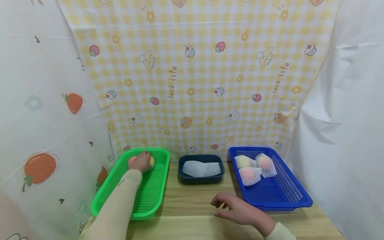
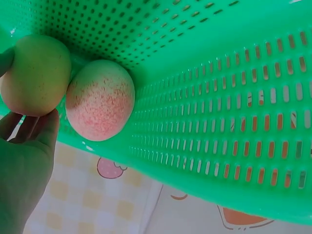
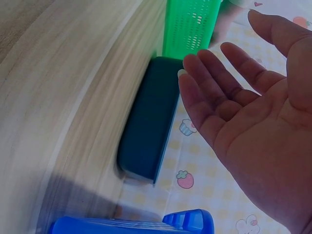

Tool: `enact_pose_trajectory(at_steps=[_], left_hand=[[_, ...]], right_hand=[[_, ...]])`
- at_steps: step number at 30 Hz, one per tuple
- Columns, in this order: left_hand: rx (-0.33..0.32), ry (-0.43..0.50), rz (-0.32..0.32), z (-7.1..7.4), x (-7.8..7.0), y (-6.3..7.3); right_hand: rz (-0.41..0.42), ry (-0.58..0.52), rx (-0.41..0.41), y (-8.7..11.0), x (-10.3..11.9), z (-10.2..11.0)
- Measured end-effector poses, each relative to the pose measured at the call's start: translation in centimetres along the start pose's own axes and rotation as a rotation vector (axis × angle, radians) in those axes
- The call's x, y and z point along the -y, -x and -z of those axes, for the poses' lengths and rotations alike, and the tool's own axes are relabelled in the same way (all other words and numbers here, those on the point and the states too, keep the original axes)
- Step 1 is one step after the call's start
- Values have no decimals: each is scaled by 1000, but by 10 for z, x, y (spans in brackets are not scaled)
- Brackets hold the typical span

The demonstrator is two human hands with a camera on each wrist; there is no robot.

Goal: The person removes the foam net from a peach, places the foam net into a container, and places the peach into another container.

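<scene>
At the back of the green basket [image 1: 149, 196] my left hand [image 1: 142, 162] has its thumb and fingers around a yellowish peach [image 2: 36, 75]. A pinker peach [image 2: 100, 100] lies right beside it against the basket wall. My right hand [image 1: 235, 209] hovers over the table with loosely bent fingers and nothing in it, between the dark box and the blue basket. Inside the dark teal box [image 1: 201, 180] lie white foam net sleeves [image 1: 196, 168]. In the right wrist view the palm shows bare.
The blue basket [image 1: 270, 196] on the right holds three fruits in foam nets, one of them a pinkish fruit [image 1: 250, 175] at the left. A wooden table [image 1: 186, 203] carries all containers. A checked cloth [image 1: 204, 73] hangs behind, with white cloth at both sides.
</scene>
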State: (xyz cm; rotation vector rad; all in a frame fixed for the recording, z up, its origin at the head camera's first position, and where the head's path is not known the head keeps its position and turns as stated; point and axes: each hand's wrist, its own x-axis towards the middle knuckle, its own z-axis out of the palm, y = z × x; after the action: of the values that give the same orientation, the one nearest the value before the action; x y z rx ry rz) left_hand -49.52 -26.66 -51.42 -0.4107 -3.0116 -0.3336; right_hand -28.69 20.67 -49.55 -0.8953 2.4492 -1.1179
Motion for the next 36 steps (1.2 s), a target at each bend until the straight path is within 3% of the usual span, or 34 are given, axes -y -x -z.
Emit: enact_pose_trajectory(at_steps=[6, 19, 30, 33, 36], left_hand=[[32, 12, 26, 6, -9, 5], [14, 12, 30, -13, 2, -4], [44, 19, 59, -9, -2, -2], [26, 20, 44, -11, 1, -7], [-13, 51, 24, 0, -7, -12]], right_hand=[[-17, 0, 5, 1, 3, 0], [-32, -25, 28, 4, 2, -1], [-33, -46, 35, 5, -3, -4], [-36, -49, 37, 5, -3, -4], [-40, -43, 32, 6, -2, -3]])
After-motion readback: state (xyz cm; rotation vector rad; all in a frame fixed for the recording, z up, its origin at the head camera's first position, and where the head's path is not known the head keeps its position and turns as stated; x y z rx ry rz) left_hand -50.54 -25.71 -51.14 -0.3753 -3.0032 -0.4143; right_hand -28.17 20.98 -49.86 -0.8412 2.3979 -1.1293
